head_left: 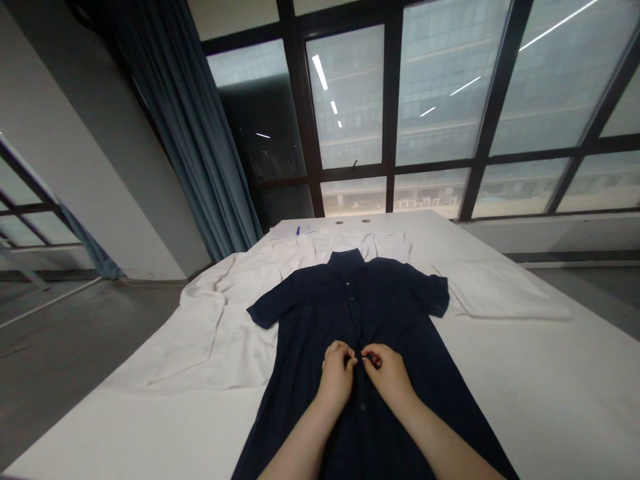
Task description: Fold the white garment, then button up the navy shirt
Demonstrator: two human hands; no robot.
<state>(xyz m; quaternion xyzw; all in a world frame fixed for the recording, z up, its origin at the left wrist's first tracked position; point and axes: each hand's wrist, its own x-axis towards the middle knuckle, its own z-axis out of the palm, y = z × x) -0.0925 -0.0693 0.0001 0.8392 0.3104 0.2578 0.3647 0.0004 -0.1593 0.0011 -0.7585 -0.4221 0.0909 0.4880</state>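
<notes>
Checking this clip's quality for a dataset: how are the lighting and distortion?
Head view: the wide lens bends the window frames and table edge; the glass glares and mirrors ceiling lights; the navy shirt looks dim; the left hand and right hand stay fairly sharp.

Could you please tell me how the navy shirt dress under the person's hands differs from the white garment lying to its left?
The navy shirt dress is dark, while the white garment is pale. The navy shirt dress lies fairly flat with its short sleeves spread, while the white garment is rumpled in loose folds. The left hand and right hand pinch the navy shirt dress, not the white garment. Both lie on the white table.
</notes>
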